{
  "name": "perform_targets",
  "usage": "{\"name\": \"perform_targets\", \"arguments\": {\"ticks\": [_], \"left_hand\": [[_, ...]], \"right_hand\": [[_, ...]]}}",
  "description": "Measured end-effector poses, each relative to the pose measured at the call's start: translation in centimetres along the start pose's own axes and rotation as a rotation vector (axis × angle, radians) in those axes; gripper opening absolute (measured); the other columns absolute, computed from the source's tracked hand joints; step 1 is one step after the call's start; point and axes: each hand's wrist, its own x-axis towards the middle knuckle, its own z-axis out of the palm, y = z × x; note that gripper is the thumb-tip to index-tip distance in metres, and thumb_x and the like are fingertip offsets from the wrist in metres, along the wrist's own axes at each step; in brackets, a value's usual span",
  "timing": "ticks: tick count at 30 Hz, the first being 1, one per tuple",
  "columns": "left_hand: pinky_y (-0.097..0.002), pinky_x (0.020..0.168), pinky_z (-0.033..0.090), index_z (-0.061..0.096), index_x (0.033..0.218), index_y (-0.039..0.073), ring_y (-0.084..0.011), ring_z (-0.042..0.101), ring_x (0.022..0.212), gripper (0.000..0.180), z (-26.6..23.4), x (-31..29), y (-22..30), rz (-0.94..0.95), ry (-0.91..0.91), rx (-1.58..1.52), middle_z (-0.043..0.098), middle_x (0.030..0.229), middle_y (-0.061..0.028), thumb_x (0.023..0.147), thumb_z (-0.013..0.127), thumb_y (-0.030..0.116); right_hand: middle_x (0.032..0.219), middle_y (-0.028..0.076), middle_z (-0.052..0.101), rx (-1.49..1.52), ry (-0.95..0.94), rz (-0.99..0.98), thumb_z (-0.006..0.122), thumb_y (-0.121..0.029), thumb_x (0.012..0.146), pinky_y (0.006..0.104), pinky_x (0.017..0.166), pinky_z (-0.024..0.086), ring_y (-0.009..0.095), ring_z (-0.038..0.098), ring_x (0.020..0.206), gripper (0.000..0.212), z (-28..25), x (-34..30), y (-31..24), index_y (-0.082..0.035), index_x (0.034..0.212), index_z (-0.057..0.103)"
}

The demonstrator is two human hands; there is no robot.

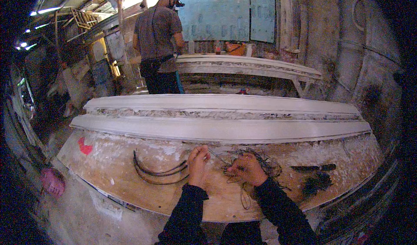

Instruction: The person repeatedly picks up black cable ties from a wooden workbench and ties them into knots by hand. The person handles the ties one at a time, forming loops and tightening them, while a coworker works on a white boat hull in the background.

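Over the worktable [126, 197], my left hand [199, 166] is closed in a pinch, fingers upward, on one end of a thin dark strand. That strand runs across to my right hand [249, 168], whose fingers are closed on it beside a loose tangle of dark wire or cord [270, 163]. Whether it is wire or string I cannot make out. A loop from the tangle hangs toward the near edge below my right hand. Left of my left hand lie several curved dark rods or thin hoses [157, 173], their right ends close to my wrist.
Two long white moulded strips [226, 128] lie across the table's far side. On the right are a dark flat-bladed tool [313, 167] and a dark bristly clump [317, 183]; a red scrap [84, 146] lies left. Another person [158, 38] stands beyond, at a second bench [247, 66].
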Motion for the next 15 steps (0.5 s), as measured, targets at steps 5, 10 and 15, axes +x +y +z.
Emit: {"name": "perform_targets", "arguments": {"ticks": [5, 10, 15], "left_hand": [[-0.0254, 0.064, 0.045, 0.054, 0.087, 0.009, -0.0116, 0.051, 0.069, 0.009, -0.5, 0.4, -0.6, 0.043, 0.006, 0.064, 0.053, 0.076, 0.0007, 0.078, 0.055, 0.008], [-0.0261, 0.061, 0.046, 0.053, 0.089, 0.010, -0.0129, 0.051, 0.068, 0.012, -0.9, 0.9, -1.4, 0.032, 0.038, 0.030, 0.053, 0.075, 0.0005, 0.078, 0.054, 0.005], [-0.0253, 0.058, 0.045, 0.054, 0.087, 0.011, -0.0101, 0.049, 0.062, 0.006, -1.1, 1.4, -1.1, 0.086, -0.015, 0.089, 0.052, 0.073, 0.0019, 0.081, 0.055, 0.012]], "right_hand": [[0.068, 0.000, 0.055, 0.034, 0.049, -0.048, 0.058, -0.021, 0.077, 0.0419, 0.093, 0.027, 0.019, 0.053, 0.078, 0.007, 0.7, -0.1, -0.8, -0.018, 0.074, 0.064], [0.068, 0.002, 0.054, 0.020, -0.008, -0.004, 0.058, -0.027, 0.078, 0.0425, 0.092, 0.029, 0.021, 0.053, 0.075, 0.012, 0.6, -0.4, -1.0, -0.016, 0.076, 0.062], [0.069, 0.003, 0.055, 0.006, 0.095, -0.011, 0.059, -0.030, 0.077, 0.0426, 0.088, 0.031, 0.022, 0.054, 0.073, 0.018, 0.8, -0.3, -1.1, -0.013, 0.077, 0.062]]}}
